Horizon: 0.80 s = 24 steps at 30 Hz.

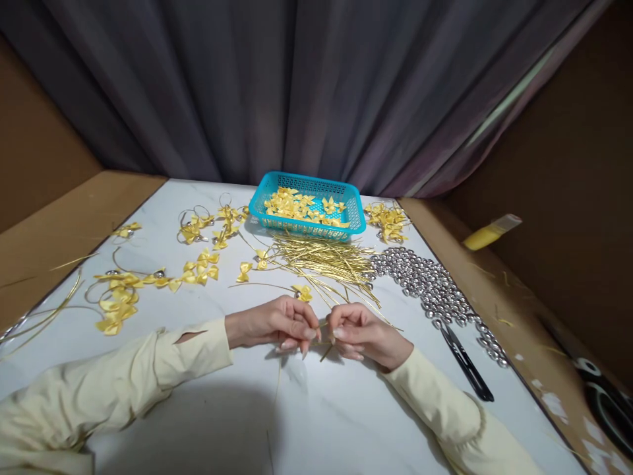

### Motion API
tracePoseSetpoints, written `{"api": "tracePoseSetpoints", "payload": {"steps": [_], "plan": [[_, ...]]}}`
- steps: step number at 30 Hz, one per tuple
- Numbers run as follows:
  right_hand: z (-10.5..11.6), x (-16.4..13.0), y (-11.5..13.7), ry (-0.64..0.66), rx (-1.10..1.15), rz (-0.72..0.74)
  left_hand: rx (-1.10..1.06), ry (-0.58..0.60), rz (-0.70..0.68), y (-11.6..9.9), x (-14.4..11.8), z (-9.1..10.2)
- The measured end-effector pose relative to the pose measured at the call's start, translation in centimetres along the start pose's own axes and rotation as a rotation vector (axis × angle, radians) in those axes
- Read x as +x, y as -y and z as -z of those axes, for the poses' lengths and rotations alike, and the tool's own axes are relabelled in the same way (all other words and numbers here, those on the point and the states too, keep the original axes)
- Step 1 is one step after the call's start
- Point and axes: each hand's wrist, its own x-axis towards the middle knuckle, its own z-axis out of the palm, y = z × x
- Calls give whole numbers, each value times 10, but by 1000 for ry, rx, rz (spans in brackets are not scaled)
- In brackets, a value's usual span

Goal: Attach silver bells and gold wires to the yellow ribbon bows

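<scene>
The fingers (310,333) of the left hand (277,324) and the fingers (337,332) of the right hand (363,335) meet at their tips, pinched shut on a thin gold wire (326,350) held just above the white desk (306,422), near its front edge. A yellow bow (302,293) lies just behind the hands. Farther back is a pile of gold wires (326,264), and behind that a blue basket (356,210) holding more bows. Silver beads (435,287) spread to the right, with a black tool (467,361) beside them. Bows strung on wire (148,280) lie to the left. Both sleeves (123,382) are cream.
</scene>
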Motion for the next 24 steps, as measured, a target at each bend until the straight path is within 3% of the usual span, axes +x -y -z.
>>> {"api": "tracePoseSetpoints", "payload": {"steps": [6, 24], "plan": [[-2, -1, 2, -20, -72, -27, 32, 47, 53, 0, -2, 0], [-9, -2, 4, -47, -124, -71, 208, 21, 142, -2, -2, -9]]}}
